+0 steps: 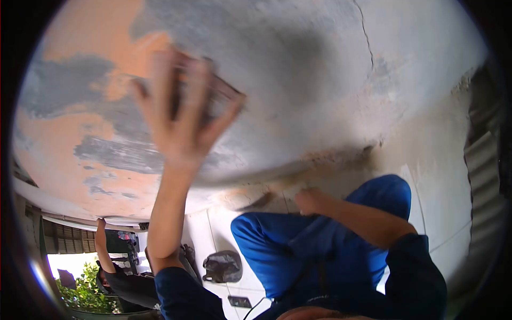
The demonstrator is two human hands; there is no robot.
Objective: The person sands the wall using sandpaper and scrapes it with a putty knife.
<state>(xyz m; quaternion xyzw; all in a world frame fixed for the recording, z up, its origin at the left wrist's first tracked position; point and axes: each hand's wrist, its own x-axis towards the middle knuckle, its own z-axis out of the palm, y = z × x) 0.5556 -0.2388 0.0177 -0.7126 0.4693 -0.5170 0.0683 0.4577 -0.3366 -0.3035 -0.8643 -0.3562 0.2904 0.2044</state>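
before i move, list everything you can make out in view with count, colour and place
wall: 1, grey with orange patches, ahead
crack: 1, dark, upper right of the wall
block: 1, dark reddish, at the wall, upper left
tiled floor: 1, white, below the wall
plastic bag: 1, black, on the floor
flat rectangular object: 1, dark, near the bag
cable: 1, black, beside that object
corrugated sheet: 1, grey, far right
plants: count unclear, green, lower left
co-worker: 1, in black, lower left
trousers: 1 pair, blue, bottom centre
sleeves: 2, dark blue, lower edge
left hand: 1, bare, spread over the block
right hand: 1, bare, between the knees, contents unclear
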